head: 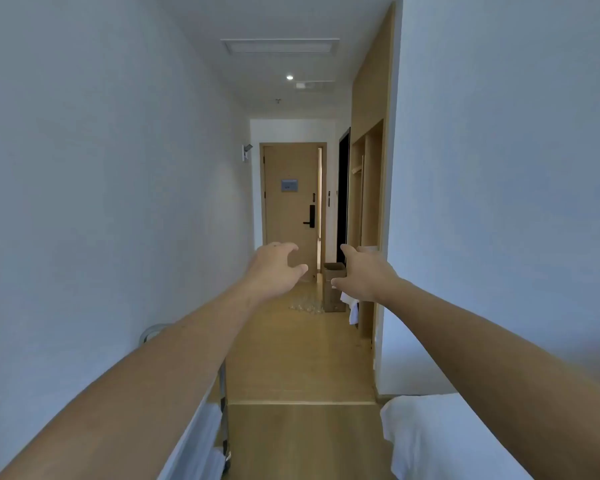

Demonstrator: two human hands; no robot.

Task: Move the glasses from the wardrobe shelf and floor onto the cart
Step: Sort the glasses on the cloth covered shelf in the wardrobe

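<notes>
Several clear glasses (305, 304) stand in a cluster on the wooden floor far down the hallway, beside a brown bin. The open wardrobe (368, 209) is built into the right wall; its shelf contents are hidden from here. A metal cart (224, 382) stands against the left wall, mostly covered by my left forearm. My left hand (274, 268) and my right hand (362, 271) are both stretched forward at chest height, fingers loosely curved, holding nothing.
A brown bin (335, 289) sits by the wardrobe foot, with a white cloth (352, 308) hanging next to it. The room door (291, 209) closes off the hallway's end. A white bed corner (447, 438) lies at lower right.
</notes>
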